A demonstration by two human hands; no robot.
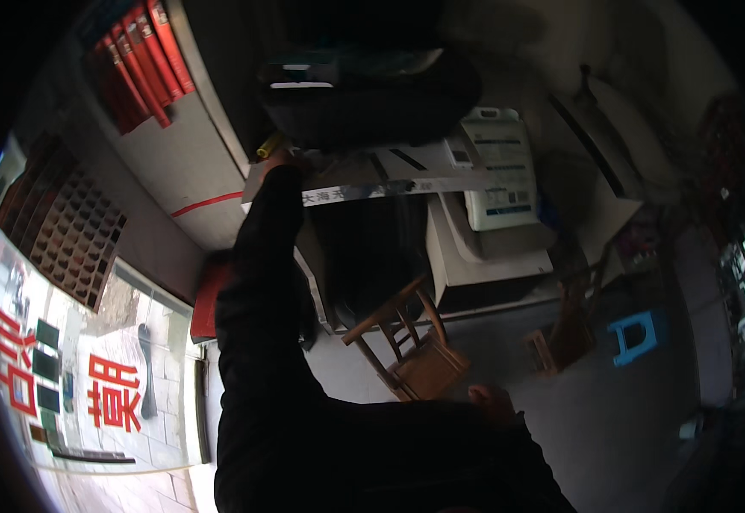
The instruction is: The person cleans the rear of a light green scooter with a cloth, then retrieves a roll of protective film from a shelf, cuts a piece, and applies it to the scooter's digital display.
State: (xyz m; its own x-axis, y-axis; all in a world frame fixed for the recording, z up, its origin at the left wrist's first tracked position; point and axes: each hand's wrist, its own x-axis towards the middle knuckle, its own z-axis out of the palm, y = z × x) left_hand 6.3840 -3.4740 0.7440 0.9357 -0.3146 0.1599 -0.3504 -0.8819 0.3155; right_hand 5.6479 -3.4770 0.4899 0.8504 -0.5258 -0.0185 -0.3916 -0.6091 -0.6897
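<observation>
My left arm, in a black sleeve, stretches far forward to the front left corner of a white desk [359,190]. There my left hand [279,161] is at a small yellow tube-shaped thing [269,144]. Shadow and blur hide its fingers, so I cannot make out whether it grips the thing. Low in the view, my right hand [494,403] hangs beside a brown wooden chair [419,363]. Part of it shows, but its fingers are too dark to read. A bulky dark object [372,94] stands on the desk just beyond my left hand.
A white jerrycan [499,171] stands at the desk's right. Further right are another wooden chair [567,335] and a blue plastic stool [632,338]. Red binders [140,64] fill a shelf at upper left. Glass with red lettering [116,393] lies at lower left.
</observation>
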